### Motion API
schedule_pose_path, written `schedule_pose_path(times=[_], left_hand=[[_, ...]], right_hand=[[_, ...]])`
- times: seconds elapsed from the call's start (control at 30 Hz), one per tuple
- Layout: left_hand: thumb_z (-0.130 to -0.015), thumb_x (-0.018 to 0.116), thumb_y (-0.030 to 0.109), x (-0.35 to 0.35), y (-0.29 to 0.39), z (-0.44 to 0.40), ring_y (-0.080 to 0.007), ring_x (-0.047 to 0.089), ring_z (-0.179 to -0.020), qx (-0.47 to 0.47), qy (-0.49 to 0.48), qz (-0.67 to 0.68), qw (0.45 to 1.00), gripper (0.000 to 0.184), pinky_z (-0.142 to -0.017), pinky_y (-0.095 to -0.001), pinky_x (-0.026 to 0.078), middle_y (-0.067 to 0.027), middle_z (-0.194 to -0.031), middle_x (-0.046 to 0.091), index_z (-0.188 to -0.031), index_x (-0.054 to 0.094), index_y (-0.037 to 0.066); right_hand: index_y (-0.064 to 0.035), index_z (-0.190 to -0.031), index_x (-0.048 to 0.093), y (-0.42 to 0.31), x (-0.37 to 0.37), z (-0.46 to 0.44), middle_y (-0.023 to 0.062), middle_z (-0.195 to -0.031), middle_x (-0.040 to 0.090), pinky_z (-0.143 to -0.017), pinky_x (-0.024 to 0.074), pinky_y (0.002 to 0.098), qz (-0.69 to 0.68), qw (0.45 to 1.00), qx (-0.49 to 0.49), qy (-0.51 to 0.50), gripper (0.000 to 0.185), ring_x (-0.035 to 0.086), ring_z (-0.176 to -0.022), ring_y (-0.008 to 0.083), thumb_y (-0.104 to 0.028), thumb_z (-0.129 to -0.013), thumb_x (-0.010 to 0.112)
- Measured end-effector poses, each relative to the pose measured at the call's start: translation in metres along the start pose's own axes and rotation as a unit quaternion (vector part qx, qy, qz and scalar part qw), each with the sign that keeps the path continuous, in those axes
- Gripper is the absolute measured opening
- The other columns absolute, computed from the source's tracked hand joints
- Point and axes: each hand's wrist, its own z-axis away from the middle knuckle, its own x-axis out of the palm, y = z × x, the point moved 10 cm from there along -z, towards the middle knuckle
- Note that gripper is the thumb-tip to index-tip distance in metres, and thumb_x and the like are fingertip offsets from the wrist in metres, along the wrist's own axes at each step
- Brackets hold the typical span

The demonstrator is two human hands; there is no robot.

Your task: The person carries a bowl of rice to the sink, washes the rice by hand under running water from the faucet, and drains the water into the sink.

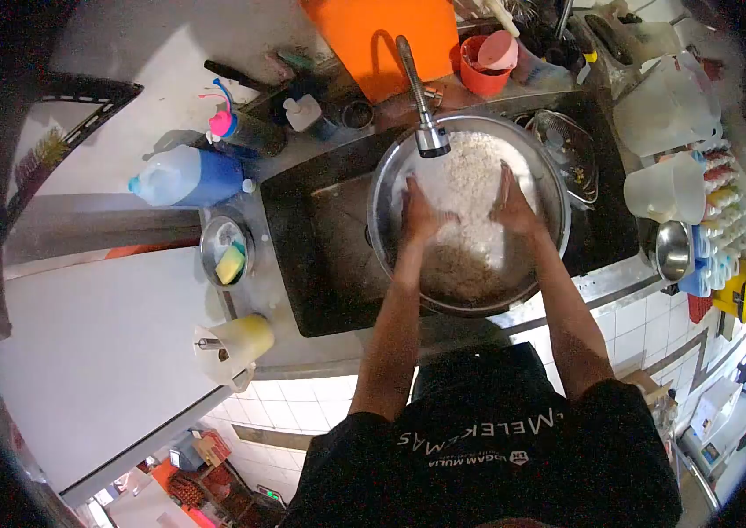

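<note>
Two bare hands: left hand (pixel 424 220) and right hand (pixel 517 216) are standing apart, thumbs wide, working at a white grainy mass (pixel 470 180) inside a round silvery metal bowl (pixel 556 216). Looks midway: bowl's loaded, nothing's being lifted out; remainder unclear. Bowl's sitting at the dark rectangular sink (pixel 324 255), under a curved metal faucet (pixel 418 92).

A grey counter (pixel 265 289) surrounds a dark sink (pixel 324 282), a large metal bowl (pixel 389 242) sitting over its middle. Along the counter's left edge are a yellowish pitcher (pixel 251 339), near the front, and a small metal bowl (pixel 208 255); toward the back left corner, a jug of blue liquid (pixel 205 176). A red cup (pixel 484 82) stands behind the sink.
</note>
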Motion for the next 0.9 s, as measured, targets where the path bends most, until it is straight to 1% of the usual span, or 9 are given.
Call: schedule_pose_path(times=[0.03, 0.17, 0.3, 0.43, 0.5, 0.6, 0.7, 0.73, 0.9], left_hand=[[-0.043, 0.087, 0.023, 0.001, 0.003, -0.004, -0.034, 0.03, -0.128, 0.04, -0.014, 0.047, 0.998, 0.126, -0.104, -0.0381, 0.029, -0.024, -0.139, 0.026, -0.139, 0.008, 0.001], [-0.049, 0.082, 0.017, -0.006, 0.039, 0.025, -0.0284, 0.048, -0.112, 0.037, -0.17, 0.066, 0.983, 0.093, -0.097, -0.0367, 0.038, -0.0161, -0.119, 0.051, -0.128, 0.036, 0.0], [-0.051, 0.08, 0.021, 0.018, 0.036, 0.052, -0.0297, 0.044, -0.117, 0.129, -0.34, 0.095, 0.927, 0.086, -0.098, -0.0384, 0.036, -0.0193, -0.125, 0.046, -0.124, 0.043, -0.001], [-0.06, 0.075, 0.018, 0.011, 0.007, 0.023, -0.0342, 0.023, -0.132, 0.123, -0.263, -0.104, 0.951, 0.092, -0.108, -0.039, 0.02, -0.0222, -0.139, 0.029, -0.136, 0.026, 0.002], [-0.063, 0.076, 0.026, -0.004, 0.012, -0.011, -0.0328, 0.012, -0.136, 0.163, -0.119, 0.012, 0.979, 0.097, -0.11, -0.0372, 0.015, -0.0214, -0.145, 0.015, -0.139, 0.02, 0.003], [-0.068, 0.075, 0.036, -0.01, 0.041, -0.015, -0.032, 0.029, -0.129, 0.073, -0.019, -0.057, 0.996, 0.084, -0.106, -0.0378, 0.025, -0.0216, -0.137, 0.033, -0.133, 0.033, 0.003], [-0.072, 0.071, 0.042, 0.037, 0.036, -0.039, -0.0288, 0.05, -0.112, 0.096, -0.206, 0.186, 0.956, 0.066, -0.095, -0.037, 0.038, -0.018, -0.119, 0.053, -0.12, 0.048, 0.005], [-0.072, 0.07, 0.043, 0.044, 0.008, -0.05, -0.0255, 0.059, -0.093, 0.086, -0.133, 0.145, 0.977, 0.054, -0.085, -0.0354, 0.045, -0.0128, -0.101, 0.062, -0.109, 0.055, 0.007], [-0.073, 0.07, 0.038, -0.006, 0.066, 0.052, -0.031, 0.05, -0.11, 0.082, -0.284, 0.041, 0.955, 0.055, -0.092, -0.0391, 0.04, -0.0165, -0.116, 0.055, -0.119, 0.052, 0.014]], right_hand=[[0.0004, -0.14, 0.003, 0.007, 0.005, -0.007, 0.0185, -0.147, 0.009, -0.106, 0.0239, 0.0347, -0.259, 0.963, 0.061, -0.034, 0.116, 0.021, -0.132, 0.0249, -0.01, -0.054, 0.081], [-0.0006, -0.14, 0.013, 0.003, 0.028, -0.001, 0.0132, -0.143, 0.025, -0.106, 0.0248, 0.0341, -0.167, 0.972, 0.012, -0.166, 0.107, 0.034, -0.126, 0.0205, -0.011, -0.055, 0.077], [-0.0038, -0.138, 0.022, -0.077, 0.011, 0.058, 0.0138, -0.139, 0.033, -0.107, 0.0265, 0.0359, 0.149, 0.934, -0.096, -0.309, 0.097, 0.038, -0.124, 0.0252, -0.014, -0.058, 0.076], [-0.0024, -0.136, 0.027, -0.074, -0.022, 0.022, 0.0168, -0.137, 0.035, -0.107, 0.026, 0.0348, 0.152, 0.942, -0.094, -0.284, 0.086, 0.031, -0.128, 0.0299, -0.016, -0.065, 0.073], [-0.0025, -0.134, 0.031, -0.029, -0.048, -0.022, 0.0156, -0.136, 0.037, -0.105, 0.0288, 0.0345, 0.065, 0.994, -0.046, -0.069, 0.076, 0.033, -0.127, 0.0269, -0.02, -0.072, 0.07], [0.0, -0.133, 0.031, -0.033, -0.032, -0.036, 0.0162, -0.13, 0.042, -0.102, 0.0329, 0.0341, -0.026, 0.998, 0.003, -0.059, 0.075, 0.04, -0.121, 0.0255, -0.025, -0.074, 0.069], [0.0039, -0.132, 0.032, -0.039, 0.0, -0.053, 0.017, -0.122, 0.051, -0.096, 0.0391, 0.0335, -0.185, 0.98, 0.07, -0.036, 0.075, 0.05, -0.111, 0.0234, -0.033, -0.077, 0.068], [0.0045, -0.131, 0.032, 0.0, 0.024, -0.065, 0.0172, -0.118, 0.054, -0.093, 0.0419, 0.0337, -0.222, 0.97, 0.074, -0.069, 0.077, 0.054, -0.105, 0.0252, -0.036, -0.076, 0.069], [-0.0079, -0.132, 0.038, -0.078, 0.013, 0.018, 0.0174, -0.133, 0.04, -0.101, 0.0329, 0.0443, -0.028, 0.989, -0.115, -0.092, 0.075, 0.04, -0.122, 0.0314, -0.038, -0.071, 0.07]])
